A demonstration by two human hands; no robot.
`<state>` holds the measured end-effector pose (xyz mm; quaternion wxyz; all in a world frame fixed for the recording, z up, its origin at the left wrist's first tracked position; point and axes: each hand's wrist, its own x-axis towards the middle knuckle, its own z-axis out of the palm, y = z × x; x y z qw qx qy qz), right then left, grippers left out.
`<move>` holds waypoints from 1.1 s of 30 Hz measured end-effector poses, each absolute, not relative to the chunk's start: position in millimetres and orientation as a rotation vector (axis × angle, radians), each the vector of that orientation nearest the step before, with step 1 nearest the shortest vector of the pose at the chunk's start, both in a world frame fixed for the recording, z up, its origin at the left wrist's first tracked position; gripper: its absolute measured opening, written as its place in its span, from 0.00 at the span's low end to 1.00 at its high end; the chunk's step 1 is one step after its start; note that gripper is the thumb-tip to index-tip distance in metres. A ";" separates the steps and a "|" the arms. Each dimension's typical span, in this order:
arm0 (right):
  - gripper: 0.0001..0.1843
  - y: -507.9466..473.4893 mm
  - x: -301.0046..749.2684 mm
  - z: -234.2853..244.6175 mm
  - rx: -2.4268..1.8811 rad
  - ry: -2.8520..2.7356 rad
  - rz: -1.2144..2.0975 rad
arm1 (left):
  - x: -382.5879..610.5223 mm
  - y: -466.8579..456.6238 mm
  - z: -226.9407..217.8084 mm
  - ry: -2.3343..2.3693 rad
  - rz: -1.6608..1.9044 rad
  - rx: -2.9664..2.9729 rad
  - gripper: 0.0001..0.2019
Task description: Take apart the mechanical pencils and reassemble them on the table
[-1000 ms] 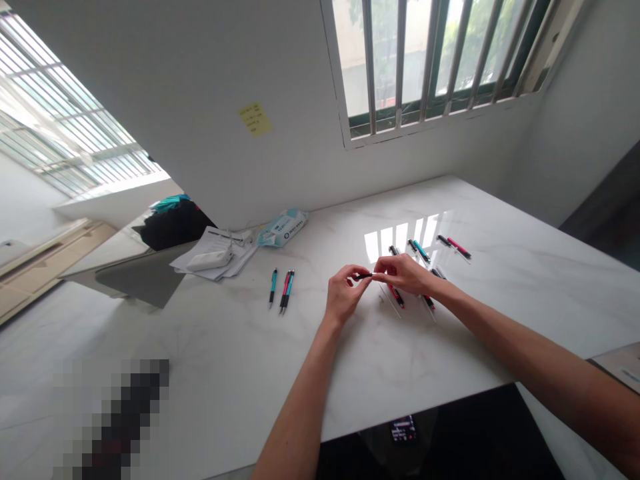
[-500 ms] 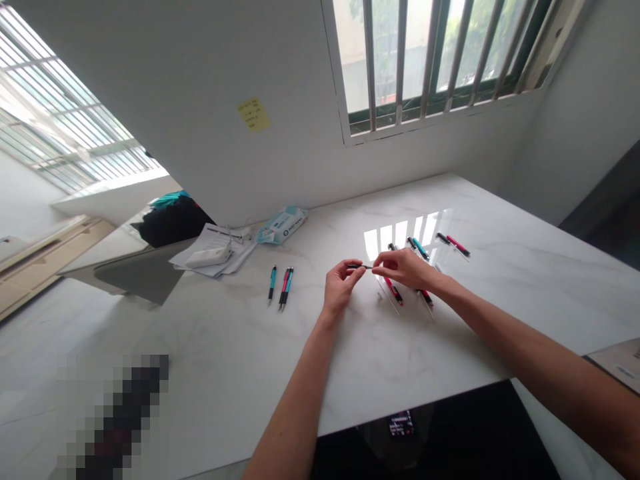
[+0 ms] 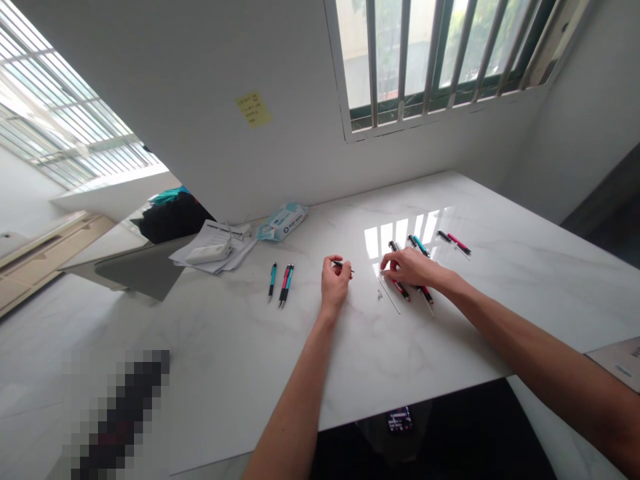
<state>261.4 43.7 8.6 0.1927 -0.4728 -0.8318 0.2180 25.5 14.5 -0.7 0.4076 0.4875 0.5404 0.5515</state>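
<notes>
My left hand (image 3: 336, 280) is closed around a dark pen part (image 3: 339, 264), a thin tip poking out beyond the fingers. To its right, my right hand (image 3: 407, 267) is low over the table, fingers curled together; what lies between the fingertips is hidden. Under that hand lies a red-and-black pen barrel (image 3: 401, 290), partly covered. A thin white refill (image 3: 390, 295) rests beside it, near a tiny clear piece (image 3: 379, 295). Another red-and-black pen piece (image 3: 426, 295) shows below the wrist. Beyond the hand is a teal pen barrel (image 3: 421, 246) with a black piece alongside.
Assembled pens (image 3: 286, 285), teal and red, lie left of my hands. Farther back are a wet-wipe pack (image 3: 284, 222) and papers (image 3: 200, 264) with a white device on top. A red pen barrel (image 3: 459, 243) lies far right. A lit phone (image 3: 399, 420) is below the table edge.
My hands have moved apart; before, they met at the dark piece. The left hand keeps it, now turned, and the right is down by the red barrel, which has shifted slightly right.
</notes>
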 end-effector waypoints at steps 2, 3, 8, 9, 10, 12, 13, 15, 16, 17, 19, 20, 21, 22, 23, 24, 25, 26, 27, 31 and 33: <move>0.07 44.1 263.6 11.4 -1.324 -2.308 0.603 | 24.6 15.0 -1.1 1.361 1.385 1.203 0.17; 0.07 44.1 264.6 12.9 -1.322 -2.295 0.596 | 24.3 15.3 -1.5 1.350 1.370 1.203 0.17; 0.07 41.1 263.9 17.9 -1.361 -2.302 0.632 | 24.8 16.5 -4.1 1.319 1.315 1.282 0.19; 0.07 40.2 262.7 18.1 -1.377 -2.316 0.642 | 24.9 16.5 -4.2 1.330 1.313 1.285 0.19; 0.06 39.3 261.2 18.1 -1.387 -2.332 0.644 | 24.9 16.5 -4.0 1.344 1.311 1.281 0.20; 0.04 38.0 258.6 17.6 -1.386 -2.357 0.621 | 24.6 16.2 -3.0 1.371 1.308 1.267 0.19; 0.04 37.7 257.7 17.5 -1.385 -2.367 0.603 | 24.3 16.0 -2.3 1.376 1.306 1.263 0.19; 0.03 37.5 256.9 17.8 -1.390 -2.390 0.577 | 24.0 15.9 -1.2 1.367 1.297 1.264 0.18; 0.04 37.6 256.9 18.2 -1.397 -2.404 0.571 | 24.0 15.9 -1.0 1.357 1.289 1.269 0.17; 0.04 37.8 257.2 18.8 -1.404 -2.418 0.565 | 24.2 15.9 -1.0 1.346 1.279 1.280 0.17; 0.04 38.1 258.1 20.2 -1.411 -2.446 0.542 | 25.1 15.9 -1.3 1.326 1.254 1.321 0.16; 0.05 38.2 258.4 21.0 -1.410 -2.461 0.525 | 25.8 15.9 -1.6 1.317 1.242 1.350 0.15; 0.06 38.0 258.5 21.7 -1.410 -2.472 0.510 | 26.6 15.8 -1.9 1.309 1.232 1.379 0.15; 0.06 37.6 258.3 22.5 -1.412 -2.480 0.500 | 27.4 15.6 -2.1 1.302 1.224 1.404 0.14; 0.05 36.9 257.7 23.2 -1.415 -2.485 0.499 | 28.0 15.5 -2.3 1.295 1.217 1.423 0.14; 0.05 35.9 256.9 23.9 -1.422 -2.485 0.503 | 28.6 15.3 -2.4 1.290 1.212 1.436 0.14; 0.06 34.8 255.7 24.5 -1.432 -2.482 0.508 | 29.0 15.1 -2.5 1.286 1.209 1.444 0.14; 0.07 33.5 254.2 25.0 -1.444 -2.478 0.512 | 29.2 14.9 -2.6 1.284 1.206 1.450 0.14; 0.08 32.1 252.5 25.3 -1.452 -2.476 0.510 | 29.3 14.7 -2.6 1.282 1.204 1.455 0.14; 0.04 27.8 244.9 24.4 -1.488 -2.477 0.428 | 28.9 13.6 -2.1 1.277 1.200 1.466 0.15; 0.05 26.7 241.9 23.4 -1.513 -2.477 0.377 | 28.9 13.1 -1.6 1.273 1.195 1.469 0.15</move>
